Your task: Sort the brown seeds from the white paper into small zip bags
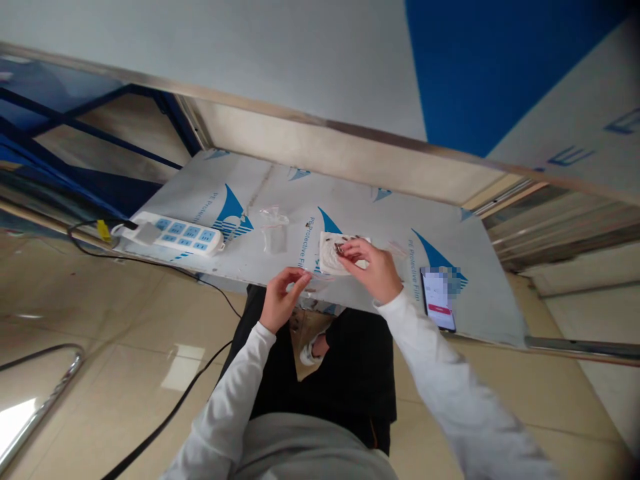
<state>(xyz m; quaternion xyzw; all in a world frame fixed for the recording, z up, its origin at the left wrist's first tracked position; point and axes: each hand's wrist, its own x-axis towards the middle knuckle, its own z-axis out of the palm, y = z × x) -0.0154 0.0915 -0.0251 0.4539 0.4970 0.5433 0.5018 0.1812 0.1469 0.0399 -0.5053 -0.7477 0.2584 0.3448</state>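
Note:
A white square piece (330, 261) with a ringed, coil-like surface lies on the film-covered shelf, and several small dark bits sit along its top. Over it, my right hand (373, 265) pinches a small dark metal piece (339, 249), too small to name. My left hand (284, 297) is closed at the shelf's front edge, thumb and forefinger together on what looks like a clear plastic bag (320, 276). Behind that hand lies another clear plastic bag (275, 237), flat on the shelf.
A white power strip (187, 235) with blue sockets lies at the left, its black cable (150, 262) hanging down. At the right lies a phone (439, 300) with a lit screen. An upper panel (300, 60) overhangs the shelf (480, 267). My legs are below the front edge.

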